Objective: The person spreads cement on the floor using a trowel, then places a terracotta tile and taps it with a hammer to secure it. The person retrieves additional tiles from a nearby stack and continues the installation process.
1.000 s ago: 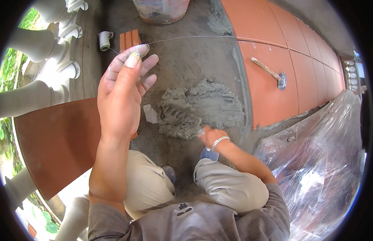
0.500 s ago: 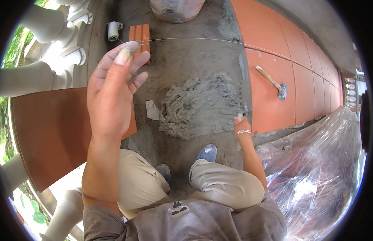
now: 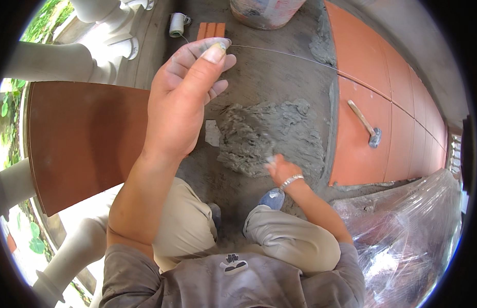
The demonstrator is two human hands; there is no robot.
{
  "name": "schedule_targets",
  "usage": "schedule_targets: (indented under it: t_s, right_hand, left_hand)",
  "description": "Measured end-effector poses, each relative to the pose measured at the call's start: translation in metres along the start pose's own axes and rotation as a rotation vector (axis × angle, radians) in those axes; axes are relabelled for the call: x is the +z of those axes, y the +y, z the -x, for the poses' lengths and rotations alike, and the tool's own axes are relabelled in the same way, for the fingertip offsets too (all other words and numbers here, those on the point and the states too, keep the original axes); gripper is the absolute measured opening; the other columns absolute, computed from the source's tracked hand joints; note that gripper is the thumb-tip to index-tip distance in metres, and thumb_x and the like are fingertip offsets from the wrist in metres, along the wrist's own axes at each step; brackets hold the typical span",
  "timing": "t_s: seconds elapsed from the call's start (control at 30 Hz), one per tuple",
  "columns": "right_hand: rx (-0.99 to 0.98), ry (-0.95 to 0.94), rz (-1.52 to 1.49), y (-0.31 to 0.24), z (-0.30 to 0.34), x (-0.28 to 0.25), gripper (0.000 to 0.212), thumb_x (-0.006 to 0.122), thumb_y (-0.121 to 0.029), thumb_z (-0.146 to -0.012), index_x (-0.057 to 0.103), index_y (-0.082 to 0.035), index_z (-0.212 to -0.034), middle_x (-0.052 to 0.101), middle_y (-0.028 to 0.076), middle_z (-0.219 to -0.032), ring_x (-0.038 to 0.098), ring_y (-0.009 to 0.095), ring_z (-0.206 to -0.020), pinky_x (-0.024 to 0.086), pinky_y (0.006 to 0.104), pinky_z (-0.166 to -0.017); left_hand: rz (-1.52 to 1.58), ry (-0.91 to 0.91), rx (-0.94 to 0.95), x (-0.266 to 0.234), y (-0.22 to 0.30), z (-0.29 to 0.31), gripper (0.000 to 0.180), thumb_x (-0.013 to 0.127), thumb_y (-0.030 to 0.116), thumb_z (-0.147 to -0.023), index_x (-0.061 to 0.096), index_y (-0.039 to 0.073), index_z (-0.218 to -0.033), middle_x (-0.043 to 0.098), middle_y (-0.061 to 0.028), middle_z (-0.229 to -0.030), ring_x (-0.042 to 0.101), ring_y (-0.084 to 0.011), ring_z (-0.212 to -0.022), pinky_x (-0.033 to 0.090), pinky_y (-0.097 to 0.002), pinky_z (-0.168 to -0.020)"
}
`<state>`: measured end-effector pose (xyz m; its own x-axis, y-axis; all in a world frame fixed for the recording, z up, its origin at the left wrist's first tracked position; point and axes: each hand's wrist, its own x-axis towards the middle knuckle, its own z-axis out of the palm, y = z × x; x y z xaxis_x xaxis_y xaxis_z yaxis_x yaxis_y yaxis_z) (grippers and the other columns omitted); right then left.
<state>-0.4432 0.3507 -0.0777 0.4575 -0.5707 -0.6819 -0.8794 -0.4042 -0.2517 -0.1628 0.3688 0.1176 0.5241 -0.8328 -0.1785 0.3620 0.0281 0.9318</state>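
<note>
My left hand (image 3: 189, 97) is raised high over the floor, thumb and forefinger pinched on a thin white string (image 3: 279, 53). From there the string runs taut rightward to the joint between the terracotta tiles (image 3: 361, 128). Low over the near side of a spread of wet grey mortar (image 3: 295, 126), my right hand (image 3: 285, 172) is closed on a trowel (image 3: 270, 159). Only its pale handle end shows; the blade is blurred and blends into the mortar. A white string spool (image 3: 177, 24) stands at the far left, its thread leading toward my left hand.
A wooden-handled hammer (image 3: 364, 123) lies on the laid tiles. A loose large tile (image 3: 84, 143) rests by the balusters (image 3: 59, 60) at left. An orange brick (image 3: 211, 30) and a mortar-stained bucket (image 3: 266, 13) stand at the far side. Plastic sheeting (image 3: 403, 231) covers the near right.
My right hand has swept left with the trowel from the tile edge to the mortar's near side. My left hand keeps its pinch on the string; the view has shifted.
</note>
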Motion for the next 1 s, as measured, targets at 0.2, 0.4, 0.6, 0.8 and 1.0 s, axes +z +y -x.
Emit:
schedule_targets:
  t_s: [0.2,0.4,0.6,0.8,1.0]
  right_hand:
    - [-0.259,-0.124,0.327,0.022,0.010,-0.031,0.045,0.048,-0.045,-0.095,0.050,-0.002,-0.112,0.068,0.023,-0.098,0.066,0.040,-0.090,0.051,0.0496,-0.078]
    - [-0.037,-0.077,0.261,-0.002,-0.077,-0.069,0.051,0.041,-0.049,-0.097,0.055,-0.003,-0.113,0.066,0.024,-0.107,0.064,0.038,-0.101,0.050,0.0474,-0.084]
    - [0.056,-0.045,0.167,0.000,-0.083,-0.094,0.058,0.035,-0.051,-0.099,0.056,0.000,-0.118,0.066,0.023,-0.108,0.063,0.038,-0.103,0.049,0.0478,-0.088]
    - [0.229,0.013,0.043,0.044,-0.069,-0.095,0.060,0.032,-0.052,-0.099,0.056,0.000,-0.120,0.064,0.024,-0.114,0.059,0.040,-0.110,0.046,0.0475,-0.094]
    - [0.309,0.108,-0.064,0.109,-0.064,-0.081,0.062,0.032,-0.051,-0.098,0.056,0.002,-0.121,0.060,0.028,-0.118,0.054,0.042,-0.115,0.043,0.0463,-0.097]
  left_hand:
    - [0.030,0.000,0.021,-0.008,0.002,-0.001,0.040,0.065,0.035,-0.091,0.060,0.006,-0.117,0.062,-0.0011,-0.111,0.057,-0.0131,-0.108,0.043,-0.0299,-0.088]
    - [-0.065,-0.075,0.002,-0.004,0.000,0.000,0.036,0.053,0.032,-0.097,0.055,0.009,-0.125,0.056,-0.0022,-0.128,0.052,-0.0185,-0.120,0.041,-0.0355,-0.095]
    - [-0.029,-0.027,-0.012,-0.005,0.002,-0.004,0.038,0.058,0.033,-0.095,0.057,0.007,-0.123,0.058,-0.0031,-0.122,0.054,-0.0180,-0.117,0.042,-0.0334,-0.093]
    - [-0.009,-0.024,-0.032,-0.007,0.000,-0.005,0.038,0.060,0.033,-0.094,0.057,0.008,-0.123,0.059,-0.0026,-0.122,0.055,-0.0186,-0.117,0.041,-0.0339,-0.092]
    - [-0.010,-0.040,-0.034,-0.008,-0.001,-0.007,0.037,0.057,0.031,-0.096,0.057,0.008,-0.124,0.057,-0.0016,-0.125,0.054,-0.0185,-0.117,0.041,-0.0331,-0.092]
